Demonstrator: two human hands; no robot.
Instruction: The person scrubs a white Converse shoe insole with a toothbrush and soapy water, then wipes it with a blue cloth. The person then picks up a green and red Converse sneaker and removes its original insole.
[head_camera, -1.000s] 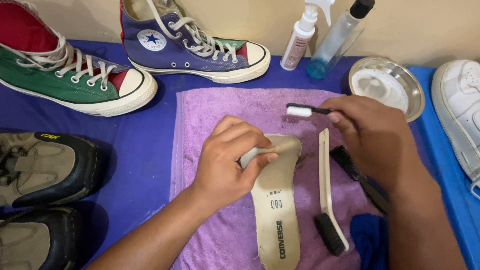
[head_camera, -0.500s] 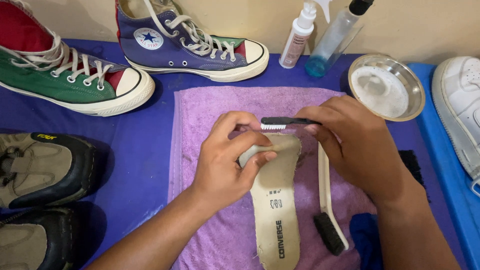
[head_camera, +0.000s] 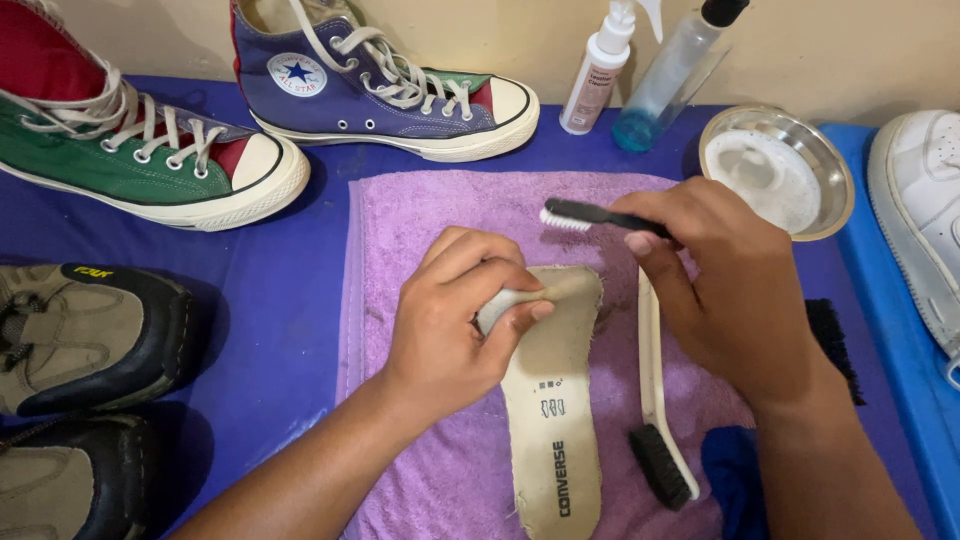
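Note:
A beige shoe insole (head_camera: 552, 400) lies on a purple towel (head_camera: 420, 230). My left hand (head_camera: 455, 315) pinches the insole's toe end and curls it up. My right hand (head_camera: 725, 285) grips a small black-handled brush (head_camera: 580, 215) with white bristles, held just above the towel beyond the insole's tip. A long white-handled brush with black bristles (head_camera: 655, 400) lies on the towel beside the insole, partly under my right hand.
Green-and-red (head_camera: 130, 160) and blue (head_camera: 380, 85) high-top sneakers stand at the back. A white spray bottle (head_camera: 598, 70), a clear bottle with blue liquid (head_camera: 665, 85) and a metal bowl (head_camera: 780, 165) sit behind the towel. Tan-and-black shoes (head_camera: 80, 340) left, white shoe (head_camera: 925, 210) right.
My right hand swept the small brush left toward my left hand's fingers, then back right and away above the insole's tip. My left hand stayed on the insole.

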